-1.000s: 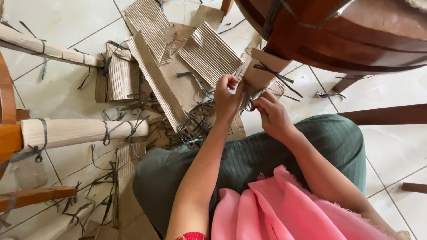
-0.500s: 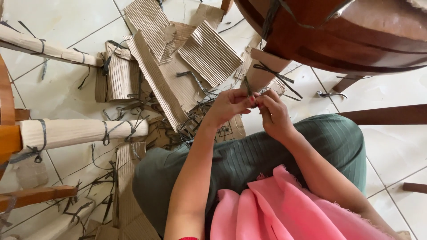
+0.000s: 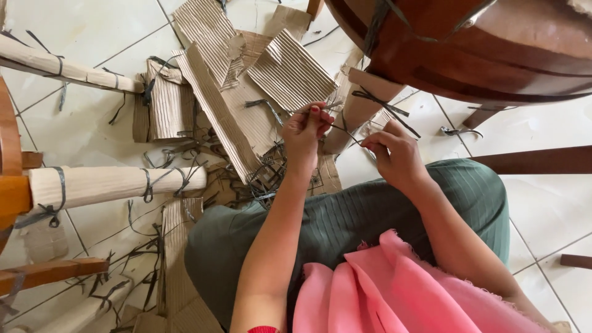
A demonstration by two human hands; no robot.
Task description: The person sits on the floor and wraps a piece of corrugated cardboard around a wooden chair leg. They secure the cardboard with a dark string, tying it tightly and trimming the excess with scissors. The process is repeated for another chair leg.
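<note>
Directly ahead, corrugated cardboard sheets (image 3: 290, 74) and cut black straps (image 3: 166, 154) litter the tiled floor (image 3: 74, 24), beside a wrapped chair leg (image 3: 361, 108). Left hand (image 3: 305, 132) and right hand (image 3: 394, 151), previously together, now stand apart, apparently pinching a thin black strap (image 3: 342, 128) between them.

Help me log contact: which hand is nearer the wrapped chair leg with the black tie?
Right. The right hand sits just below the wrapped chair leg; the left hand is farther left.

Dark strap (image 3: 345, 128) too thin; wooden chair (image 3: 481, 49) cut off.
</note>
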